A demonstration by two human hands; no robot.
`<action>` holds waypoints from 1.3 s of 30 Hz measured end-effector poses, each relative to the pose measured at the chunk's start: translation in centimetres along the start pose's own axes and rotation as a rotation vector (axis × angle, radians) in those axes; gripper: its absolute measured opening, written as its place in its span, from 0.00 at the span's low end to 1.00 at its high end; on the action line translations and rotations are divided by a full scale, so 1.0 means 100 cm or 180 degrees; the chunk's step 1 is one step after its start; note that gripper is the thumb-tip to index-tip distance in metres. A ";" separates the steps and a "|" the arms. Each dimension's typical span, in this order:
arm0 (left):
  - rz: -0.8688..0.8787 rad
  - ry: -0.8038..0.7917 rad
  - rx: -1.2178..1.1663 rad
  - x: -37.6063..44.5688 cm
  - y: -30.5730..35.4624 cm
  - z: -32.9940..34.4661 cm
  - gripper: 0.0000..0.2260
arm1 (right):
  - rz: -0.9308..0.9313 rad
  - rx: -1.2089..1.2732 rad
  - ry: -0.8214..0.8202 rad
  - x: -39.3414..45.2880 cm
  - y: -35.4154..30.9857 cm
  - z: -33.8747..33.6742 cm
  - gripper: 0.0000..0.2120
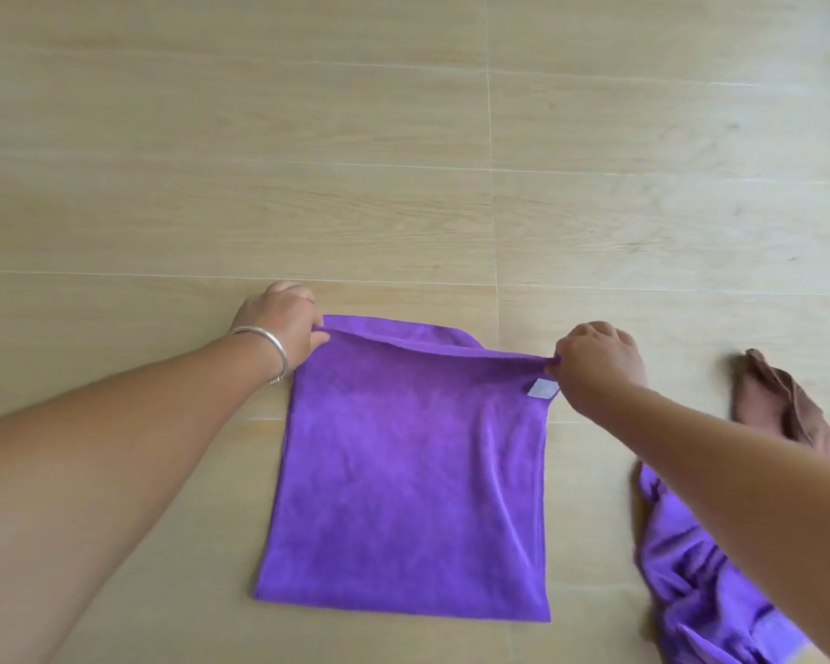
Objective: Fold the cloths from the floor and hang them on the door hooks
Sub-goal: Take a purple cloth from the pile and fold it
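A purple cloth (pixel 408 481) lies folded in two on the floor in front of me, its fold toward me and its open edges at the far side. My left hand (pixel 279 328), with a silver bangle on the wrist, pinches the far left corner of the upper layer. My right hand (pixel 597 364) pinches the far right corner, just above a small white label (pixel 542 389). The upper layer's far edge is lifted a little off the lower layer, which shows beyond it. No door or hooks are in view.
A crumpled brown cloth (pixel 782 404) lies on the floor at the right. Nearer me, a second crumpled purple cloth (pixel 700 577) lies partly under my right forearm. Pale wood-look floor tiles (pixel 403 160) stretch away ahead.
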State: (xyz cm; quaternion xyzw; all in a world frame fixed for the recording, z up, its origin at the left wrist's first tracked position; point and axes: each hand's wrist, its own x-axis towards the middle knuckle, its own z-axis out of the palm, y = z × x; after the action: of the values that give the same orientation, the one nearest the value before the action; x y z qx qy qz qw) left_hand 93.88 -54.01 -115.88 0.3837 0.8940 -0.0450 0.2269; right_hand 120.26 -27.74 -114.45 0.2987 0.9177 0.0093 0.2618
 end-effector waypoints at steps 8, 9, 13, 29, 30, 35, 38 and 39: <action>0.0601 0.1270 -0.0662 0.044 -0.013 0.074 0.10 | -0.1065 0.0820 0.0558 0.064 -0.002 0.048 0.22; 0.0698 0.1320 -0.0664 0.045 -0.013 0.074 0.10 | -0.1320 0.0920 0.0569 0.067 -0.007 0.046 0.23; 0.0706 0.1025 -0.0546 0.043 -0.011 0.069 0.14 | -0.1696 0.0943 0.0320 0.069 -0.036 0.042 0.32; 0.0489 0.0937 0.0032 0.037 -0.006 0.052 0.10 | -0.1720 0.0516 0.0262 0.078 -0.034 0.018 0.08; 0.0440 0.0968 0.0017 0.038 -0.007 0.051 0.10 | -0.1650 0.0353 0.0231 0.080 -0.028 0.014 0.08; 0.0067 0.1052 0.0176 0.063 -0.004 0.038 0.08 | -0.0761 -0.0178 0.0478 0.104 -0.001 -0.011 0.13; -0.0219 0.1403 -0.0056 0.079 0.002 0.021 0.17 | 0.0013 0.0324 0.1298 0.121 0.007 -0.021 0.19; -0.0270 0.1449 -0.0105 0.078 0.007 0.020 0.23 | 0.0107 0.0460 0.1497 0.120 0.006 -0.019 0.24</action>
State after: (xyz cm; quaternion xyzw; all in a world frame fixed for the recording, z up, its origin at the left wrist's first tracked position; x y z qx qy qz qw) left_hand 90.40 -48.84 -120.99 0.3423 0.9381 0.0479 0.0235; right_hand 111.44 -20.39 -118.41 0.3215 0.9466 0.0173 0.0187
